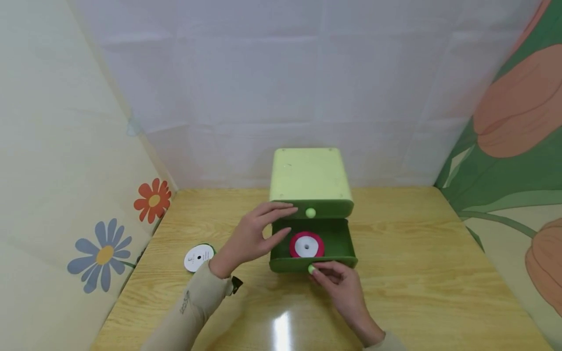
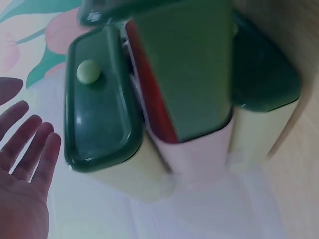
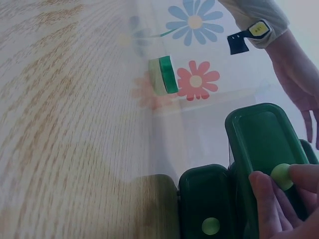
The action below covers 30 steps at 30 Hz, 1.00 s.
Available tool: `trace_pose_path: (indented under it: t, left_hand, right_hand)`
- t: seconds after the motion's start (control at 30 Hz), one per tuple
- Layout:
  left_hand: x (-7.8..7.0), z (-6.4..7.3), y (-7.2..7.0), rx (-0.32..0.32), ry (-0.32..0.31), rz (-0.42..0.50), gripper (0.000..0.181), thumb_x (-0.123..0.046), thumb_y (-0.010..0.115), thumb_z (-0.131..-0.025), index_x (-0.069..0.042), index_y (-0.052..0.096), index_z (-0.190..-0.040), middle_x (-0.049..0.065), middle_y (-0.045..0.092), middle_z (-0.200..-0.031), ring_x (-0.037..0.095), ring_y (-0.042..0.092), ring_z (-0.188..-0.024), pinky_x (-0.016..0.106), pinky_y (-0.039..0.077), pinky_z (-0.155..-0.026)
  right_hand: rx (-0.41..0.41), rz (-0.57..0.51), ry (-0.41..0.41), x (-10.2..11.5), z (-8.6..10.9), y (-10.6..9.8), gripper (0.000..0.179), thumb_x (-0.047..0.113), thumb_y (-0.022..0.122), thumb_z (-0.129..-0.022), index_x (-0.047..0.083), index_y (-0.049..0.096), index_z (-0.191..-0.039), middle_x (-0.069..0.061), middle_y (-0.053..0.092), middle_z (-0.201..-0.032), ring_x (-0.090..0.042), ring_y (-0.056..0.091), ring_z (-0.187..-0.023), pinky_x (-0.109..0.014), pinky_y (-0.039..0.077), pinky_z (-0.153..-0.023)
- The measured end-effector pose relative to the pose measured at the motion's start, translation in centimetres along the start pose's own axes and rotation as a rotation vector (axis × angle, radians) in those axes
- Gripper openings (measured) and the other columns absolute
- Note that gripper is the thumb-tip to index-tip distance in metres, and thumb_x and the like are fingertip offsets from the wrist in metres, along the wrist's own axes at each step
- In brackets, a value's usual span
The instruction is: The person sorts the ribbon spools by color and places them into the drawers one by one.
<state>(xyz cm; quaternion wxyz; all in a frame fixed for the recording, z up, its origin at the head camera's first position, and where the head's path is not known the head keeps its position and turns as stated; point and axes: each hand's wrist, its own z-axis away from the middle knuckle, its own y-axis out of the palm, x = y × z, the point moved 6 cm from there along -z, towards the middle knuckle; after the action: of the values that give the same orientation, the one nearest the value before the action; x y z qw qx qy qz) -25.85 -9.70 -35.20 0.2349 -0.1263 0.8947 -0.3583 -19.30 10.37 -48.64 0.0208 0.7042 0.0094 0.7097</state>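
Note:
A small light-green cabinet (image 1: 311, 173) with dark green drawer fronts stands on the table. Its middle drawer (image 1: 285, 266) is pulled out, and a red ribbon spool (image 1: 300, 243) with a white label lies flat inside. With thumb and fingers, my right hand (image 1: 347, 290) pinches the round drawer knob (image 3: 282, 176) at the front. My left hand (image 1: 250, 236) is spread at the drawer's left side, its fingers nearly straight and reaching across the top drawer front (image 2: 102, 122). Nothing is in the left palm.
A green ribbon spool (image 1: 199, 258) with a white label lies on the wooden table (image 1: 408, 273), left of the left forearm. The right wrist view shows a lower drawer front (image 3: 207, 199), closed. A white cloth backdrop (image 1: 246, 97) hangs behind, with flower-printed panels at both sides.

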Motion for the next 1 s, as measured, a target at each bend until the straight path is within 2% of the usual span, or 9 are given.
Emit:
trace_pose_path:
  t: [0.2,0.43,0.57,0.73,0.87,1.0]
  left_hand:
    - [0.9,-1.4,-1.3,-0.068,0.002,-0.043,0.045,-0.012,0.079,-0.092,-0.01,0.068,-0.135,0.007,0.066,-0.136,0.023,0.06,-0.128,0.04,0.056,-0.101]
    - [3.2,-2.5,-1.8,-0.126,-0.036,-0.067,0.046,-0.016,0.079,-0.093,-0.013,0.067,-0.138,0.008,0.065,-0.139,0.028,0.058,-0.13,0.05,0.051,-0.107]
    - [5.0,-2.9,-1.2,-0.107,-0.088,-0.061,0.047,-0.022,0.077,-0.095,-0.016,0.065,-0.141,0.006,0.062,-0.144,0.026,0.054,-0.137,0.05,0.047,-0.113]
    - [7.1,-3.1,-0.1,-0.022,-0.183,-0.021,0.051,-0.029,0.072,-0.099,-0.02,0.06,-0.147,0.002,0.053,-0.156,0.023,0.042,-0.15,0.053,0.038,-0.121]
    - [8.1,-3.1,0.7,0.042,-0.269,0.029,0.049,-0.033,0.066,-0.102,-0.02,0.058,-0.149,0.001,0.049,-0.16,0.021,0.035,-0.155,0.053,0.033,-0.124]
    - [8.4,-3.1,0.9,0.049,-0.3,0.056,0.046,-0.032,0.065,-0.103,-0.019,0.06,-0.147,0.001,0.05,-0.158,0.021,0.034,-0.155,0.051,0.031,-0.125]
  right_hand:
    - [-0.004,-0.006,0.001,0.0,0.1,0.0,0.019,-0.005,0.076,-0.088,-0.003,0.075,-0.107,-0.02,0.076,-0.106,-0.026,0.078,-0.089,-0.035,0.064,-0.083]
    - [-0.006,-0.001,0.019,0.1,0.0,0.1,0.019,-0.004,0.076,-0.089,-0.002,0.076,-0.107,-0.019,0.077,-0.107,-0.03,0.078,-0.091,-0.036,0.064,-0.084]
    - [-0.009,0.008,0.025,0.1,0.1,-0.1,0.018,-0.004,0.076,-0.088,-0.001,0.076,-0.106,-0.019,0.076,-0.106,-0.026,0.078,-0.089,-0.036,0.064,-0.083]
    - [-0.003,0.01,0.019,0.1,0.1,-0.1,0.018,-0.002,0.077,-0.088,-0.002,0.076,-0.107,-0.019,0.077,-0.105,-0.026,0.078,-0.088,-0.039,0.063,-0.084]
    - [0.002,0.004,0.014,-0.1,0.0,-0.1,0.018,-0.002,0.077,-0.088,-0.003,0.076,-0.107,-0.02,0.077,-0.104,-0.029,0.078,-0.089,-0.04,0.063,-0.084]
    - [0.0,0.005,0.004,-0.1,-0.1,-0.1,0.018,-0.002,0.077,-0.089,-0.003,0.076,-0.107,-0.02,0.076,-0.104,-0.031,0.078,-0.089,-0.039,0.064,-0.083]
